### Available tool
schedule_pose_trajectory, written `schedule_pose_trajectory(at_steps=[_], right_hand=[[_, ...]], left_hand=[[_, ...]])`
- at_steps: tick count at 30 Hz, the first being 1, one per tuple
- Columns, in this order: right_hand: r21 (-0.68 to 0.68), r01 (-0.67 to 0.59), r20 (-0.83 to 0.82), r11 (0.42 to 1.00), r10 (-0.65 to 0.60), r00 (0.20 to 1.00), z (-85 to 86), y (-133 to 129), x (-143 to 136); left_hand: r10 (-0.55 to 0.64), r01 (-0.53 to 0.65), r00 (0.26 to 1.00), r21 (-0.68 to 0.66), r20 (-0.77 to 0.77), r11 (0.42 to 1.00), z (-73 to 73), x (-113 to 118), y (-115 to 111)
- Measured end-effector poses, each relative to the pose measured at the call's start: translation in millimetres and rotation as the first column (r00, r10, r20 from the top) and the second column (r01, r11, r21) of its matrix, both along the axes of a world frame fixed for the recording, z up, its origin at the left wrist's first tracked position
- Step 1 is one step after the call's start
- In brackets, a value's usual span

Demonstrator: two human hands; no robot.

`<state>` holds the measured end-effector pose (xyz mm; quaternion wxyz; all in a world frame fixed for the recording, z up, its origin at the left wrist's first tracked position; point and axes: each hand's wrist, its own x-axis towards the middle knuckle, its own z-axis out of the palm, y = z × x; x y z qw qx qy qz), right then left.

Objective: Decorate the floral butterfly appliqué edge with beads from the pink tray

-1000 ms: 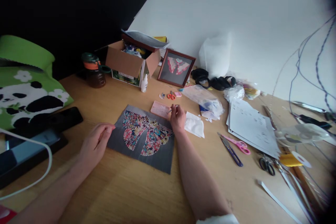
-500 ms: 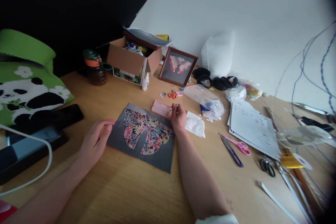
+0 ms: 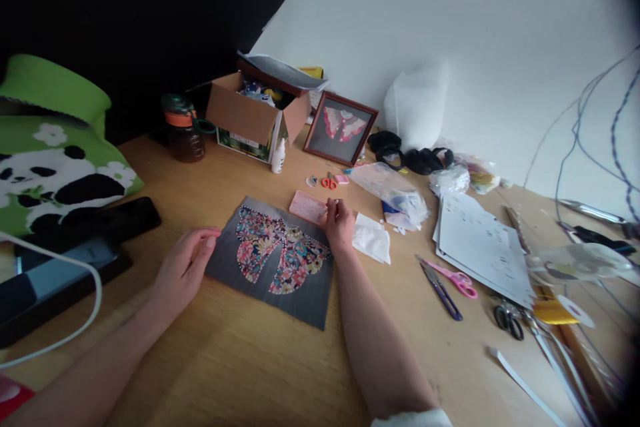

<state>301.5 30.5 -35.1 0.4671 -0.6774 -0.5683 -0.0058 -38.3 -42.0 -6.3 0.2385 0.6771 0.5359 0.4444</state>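
Note:
A dark grey sheet (image 3: pixel 300 307) lies flat on the wooden table, bearing a floral butterfly-like shape (image 3: pixel 295 267) edged with small pale dots. Beyond its top edge is a pink tray (image 3: pixel 303 205) with small bits in it. My right hand (image 3: pixel 339 223) is at the tray's right end, fingers pinched together; what they hold, if anything, is too small to name. At the sheet's left edge rests my left hand (image 3: pixel 190 260), its fingers loosely extended and the thumb apart. White tissue (image 3: pixel 371 238) lies right of my right hand.
Behind stand a cardboard box (image 3: pixel 245 117), a white bottle (image 3: pixel 279 157), a drink bottle (image 3: pixel 184 130) and a framed butterfly picture (image 3: pixel 341 128). Orange scissors (image 3: pixel 329 181) lie near the tray. To the right are pink scissors (image 3: pixel 457 280), purple snips (image 3: pixel 443 292) and papers (image 3: pixel 480 247). Phones (image 3: pixel 75 273) lie left.
The view has shifted very slightly. Both hands stay in nearly the same places, with only a slight change in my right fingers at the tray.

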Motion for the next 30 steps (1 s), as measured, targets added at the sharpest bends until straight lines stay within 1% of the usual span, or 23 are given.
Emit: schedule_pose_trajectory(at_steps=[9, 17, 21, 26, 30], right_hand=[[0.017, 0.010, -0.021, 1.000, -0.010, 1.000, 0.2, 0, 0], [0.017, 0.023, -0.092, 1.000, -0.022, 0.995, 3.5, -3, 0], [0.014, 0.032, -0.132, 0.999, -0.030, 0.991, 5.8, -4, -1], [0.043, 0.085, -0.185, 0.995, -0.076, 0.980, 15.9, -11, -6], [0.074, 0.114, -0.309, 0.991, -0.086, 0.947, 31.4, -23, -16]], left_hand=[[0.001, -0.001, 1.000, -0.007, -0.009, 1.000, 0.2, 1, 1], [0.003, -0.004, 1.000, -0.036, -0.007, 0.999, -2.4, 0, 2], [0.011, -0.011, 1.000, -0.046, -0.004, 0.999, -0.9, 0, 2], [0.010, -0.010, 1.000, -0.087, 0.006, 0.996, 1.0, -1, 0], [-0.008, 0.010, 1.000, -0.074, 0.028, 0.997, -2.4, -3, 3]])
